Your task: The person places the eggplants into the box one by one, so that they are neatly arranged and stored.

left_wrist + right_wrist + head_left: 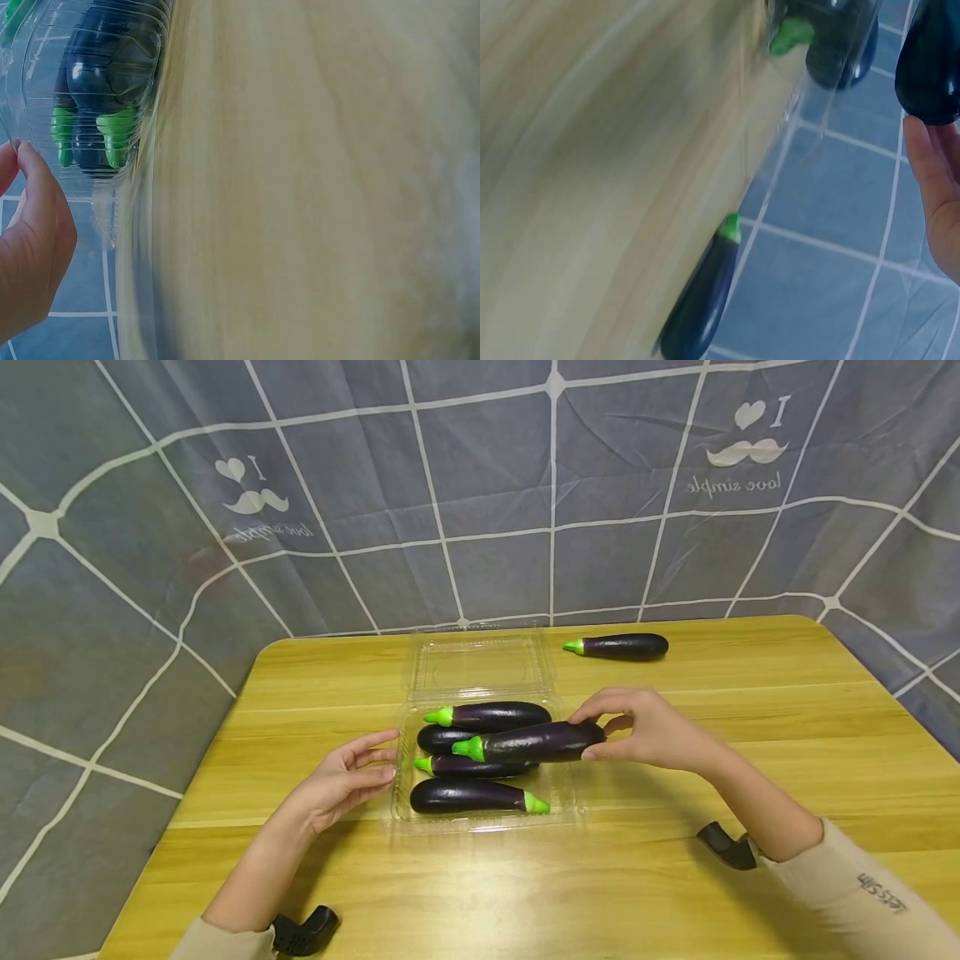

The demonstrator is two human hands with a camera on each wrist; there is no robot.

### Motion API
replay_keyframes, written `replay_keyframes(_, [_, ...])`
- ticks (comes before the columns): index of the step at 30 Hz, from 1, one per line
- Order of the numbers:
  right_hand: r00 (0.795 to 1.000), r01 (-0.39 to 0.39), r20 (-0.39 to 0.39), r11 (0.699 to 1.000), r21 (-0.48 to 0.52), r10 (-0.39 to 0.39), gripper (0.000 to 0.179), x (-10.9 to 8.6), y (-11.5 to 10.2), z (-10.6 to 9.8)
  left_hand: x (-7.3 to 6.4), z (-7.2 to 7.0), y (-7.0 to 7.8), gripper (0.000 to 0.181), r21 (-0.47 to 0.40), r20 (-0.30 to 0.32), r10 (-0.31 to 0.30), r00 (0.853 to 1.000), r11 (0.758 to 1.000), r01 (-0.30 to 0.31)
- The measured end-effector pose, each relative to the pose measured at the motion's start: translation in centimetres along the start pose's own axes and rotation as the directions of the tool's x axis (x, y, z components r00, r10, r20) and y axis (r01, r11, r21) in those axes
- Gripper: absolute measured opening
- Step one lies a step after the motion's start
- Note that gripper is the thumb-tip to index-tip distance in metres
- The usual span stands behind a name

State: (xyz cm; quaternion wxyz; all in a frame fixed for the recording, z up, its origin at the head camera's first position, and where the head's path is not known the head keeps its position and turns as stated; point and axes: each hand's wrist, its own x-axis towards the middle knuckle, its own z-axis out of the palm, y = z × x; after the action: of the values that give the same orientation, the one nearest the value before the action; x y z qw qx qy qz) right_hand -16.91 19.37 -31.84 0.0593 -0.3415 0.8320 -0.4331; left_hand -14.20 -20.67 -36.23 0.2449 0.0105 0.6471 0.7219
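My right hand (637, 731) grips the blunt end of an eggplant (536, 743), holding it above a clear plastic clamshell container (480, 822) with its green stem to the left. Inside the container lie several eggplants; the nearest eggplant (468, 796) has its stem to the right. My left hand (345, 781) is at the container's left rim, and in the left wrist view its thumb and finger (34, 161) pinch that rim. In the right wrist view, the fingers (926, 157) of my right hand touch the held eggplant's rounded end (930, 82).
The container's lid (480, 664) lies open toward the back. One loose eggplant (626, 647) rests on the wooden table (600, 877) near its back edge, right of the lid. A grey checked cloth (495, 485) hangs behind the table and along its sides.
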Motion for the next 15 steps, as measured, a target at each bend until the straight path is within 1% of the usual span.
replay_keyframes(3, [1.0,-0.011,0.027,1.0,0.02,0.01,0.035,0.3,-0.4,0.8,0.0,0.0,0.0,0.063,-0.006,0.0,0.004,1.0,1.0,-0.004])
replay_keyframes(8, [0.998,0.001,0.07,1.0,-0.003,-0.001,0.035,0.7,-0.6,2.0,-0.1,0.0,0.0,0.061,-0.021,0.001,0.004,1.0,1.0,-0.004])
replay_keyframes(11, [0.995,0.011,0.103,1.0,0.005,-0.011,0.035,1.0,-0.7,2.7,-0.1,-0.1,0.0,0.062,-0.018,0.005,0.004,1.0,1.0,-0.004])
replay_keyframes(15, [0.991,0.001,0.133,1.0,0.017,-0.003,0.035,1.2,-1.0,3.5,0.0,-0.1,0.0,0.063,-0.015,0.013,0.006,1.0,1.0,-0.006])
